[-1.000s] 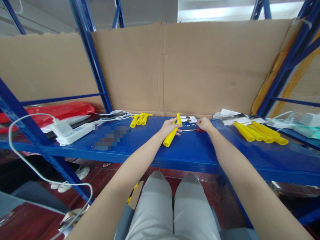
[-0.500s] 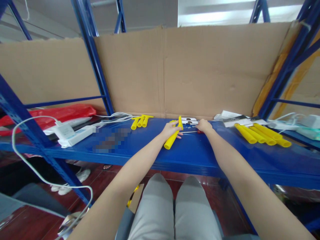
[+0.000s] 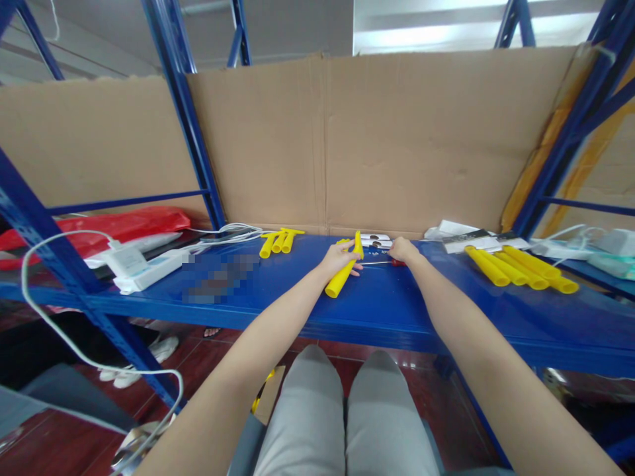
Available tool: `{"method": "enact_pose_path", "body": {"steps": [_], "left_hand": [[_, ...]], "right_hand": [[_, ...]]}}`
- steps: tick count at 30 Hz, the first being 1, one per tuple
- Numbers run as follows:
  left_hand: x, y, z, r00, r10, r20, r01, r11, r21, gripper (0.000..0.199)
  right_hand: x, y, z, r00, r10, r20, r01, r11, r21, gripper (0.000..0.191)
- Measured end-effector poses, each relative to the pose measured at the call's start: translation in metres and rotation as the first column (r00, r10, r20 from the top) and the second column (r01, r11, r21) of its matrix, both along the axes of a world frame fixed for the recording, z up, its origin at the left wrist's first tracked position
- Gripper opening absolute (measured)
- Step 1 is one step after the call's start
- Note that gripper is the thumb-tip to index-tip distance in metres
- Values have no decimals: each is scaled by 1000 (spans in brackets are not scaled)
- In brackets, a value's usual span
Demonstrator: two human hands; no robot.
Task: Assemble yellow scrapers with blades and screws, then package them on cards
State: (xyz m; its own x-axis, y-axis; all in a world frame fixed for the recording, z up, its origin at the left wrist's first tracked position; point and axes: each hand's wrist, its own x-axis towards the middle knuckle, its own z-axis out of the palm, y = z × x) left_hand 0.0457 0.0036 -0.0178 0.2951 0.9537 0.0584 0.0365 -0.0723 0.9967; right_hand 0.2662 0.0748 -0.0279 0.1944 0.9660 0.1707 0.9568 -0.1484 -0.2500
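Observation:
My left hand (image 3: 339,258) is wrapped round a yellow handle-like piece (image 3: 338,280), whose tube end points toward me. To its right, my right hand (image 3: 403,250) has its fingers bent down by small bits on the blue shelf (image 3: 387,297); what the fingertips hold, if anything, is hidden. A screwdriver (image 3: 395,262) with a red handle lies just beside and under that hand, its shaft toward the left hand. Behind the hands is a white and dark flat piece (image 3: 374,239).
Yellow T-shaped pieces (image 3: 282,241) lie left of my hands. Several yellow tubes (image 3: 523,268) rest at the right near white packets (image 3: 466,239). A white power strip (image 3: 151,272) with cables and a red bag (image 3: 133,221) are at the left. Cardboard (image 3: 397,145) stands behind.

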Motion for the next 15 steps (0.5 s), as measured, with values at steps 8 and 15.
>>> {"method": "enact_pose_path", "body": {"steps": [8, 15], "left_hand": [[0, 4, -3, 1000, 1, -15, -1, 1000, 10, 71], [2, 4, -2, 997, 36, -73, -32, 997, 63, 63]], "right_hand": [[-14, -20, 13, 999, -40, 30, 42, 997, -62, 44], [-17, -27, 17, 998, -60, 33, 62, 996, -67, 45]]}}
